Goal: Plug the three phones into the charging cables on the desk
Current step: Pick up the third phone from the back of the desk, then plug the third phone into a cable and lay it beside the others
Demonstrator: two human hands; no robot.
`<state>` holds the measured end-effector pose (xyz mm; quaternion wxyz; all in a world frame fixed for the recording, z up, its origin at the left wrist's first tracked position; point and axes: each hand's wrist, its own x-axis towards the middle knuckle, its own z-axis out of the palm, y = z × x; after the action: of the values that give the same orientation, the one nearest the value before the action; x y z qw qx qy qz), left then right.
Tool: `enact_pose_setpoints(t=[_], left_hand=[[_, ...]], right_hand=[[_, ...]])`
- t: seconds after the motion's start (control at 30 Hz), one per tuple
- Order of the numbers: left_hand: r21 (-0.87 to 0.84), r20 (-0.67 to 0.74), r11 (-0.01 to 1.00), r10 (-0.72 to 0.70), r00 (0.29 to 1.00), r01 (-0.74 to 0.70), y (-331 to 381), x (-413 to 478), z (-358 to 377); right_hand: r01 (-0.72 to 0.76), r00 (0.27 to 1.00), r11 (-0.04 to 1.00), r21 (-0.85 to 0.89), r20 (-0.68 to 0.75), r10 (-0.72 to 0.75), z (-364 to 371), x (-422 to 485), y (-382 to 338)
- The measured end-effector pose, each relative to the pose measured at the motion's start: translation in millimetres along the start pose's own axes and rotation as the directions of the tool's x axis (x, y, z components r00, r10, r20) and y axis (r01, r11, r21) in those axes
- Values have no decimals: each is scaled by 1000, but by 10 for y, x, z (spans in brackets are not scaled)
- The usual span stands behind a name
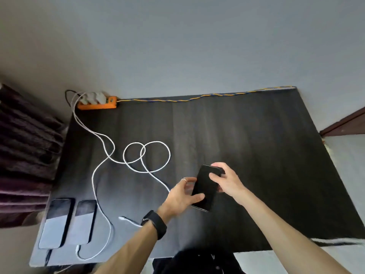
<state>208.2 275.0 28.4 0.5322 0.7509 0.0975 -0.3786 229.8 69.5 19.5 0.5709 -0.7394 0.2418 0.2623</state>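
Observation:
A black phone point(205, 187) is held above the dark desk point(256, 145), screen up. My right hand point(227, 179) grips its top end and my left hand point(182, 196), with a ring and a black wristband, holds its lower left edge. Two more phones lie flat at the desk's front left: the left phone point(56, 222) and the second phone point(84, 221), which has a white cable point(107, 237) at its bottom end. Another white cable point(147, 155) loops across the desk; its loose plug end point(123, 218) lies near my left wrist.
An orange power strip point(98, 104) with white chargers sits at the back left corner, and a yellow-blue braided cord point(197, 97) runs along the desk's back edge by the wall. Dark curtain folds point(25, 155) hang at the left.

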Motion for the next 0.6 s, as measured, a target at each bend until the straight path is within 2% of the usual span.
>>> enact_pose_setpoints(t=[0.13,0.23,0.37,0.47,0.6], left_hand=[[-276,48,960,-43,998,54,-560,-483,-694],[-408,59,908,-75,995,93,-967,-823,-1155],[-608,-85,788,-182,980,93,-1492,-1213,-1656],[-747,-186,664,-252,950,30,-1710,-1425,-1964],[-826,-266,562,-317,910,-45,-1857,-1546,-2223]], right_hand=[[27,993,999,-40,113,-23,848,-337,-171],[-12,993,996,-94,119,23,1519,-389,-181],[16,998,941,-338,57,3,2318,-370,-92],[69,995,833,-548,95,-20,2736,-451,-8],[168,982,621,-766,187,-34,3130,-499,153]])
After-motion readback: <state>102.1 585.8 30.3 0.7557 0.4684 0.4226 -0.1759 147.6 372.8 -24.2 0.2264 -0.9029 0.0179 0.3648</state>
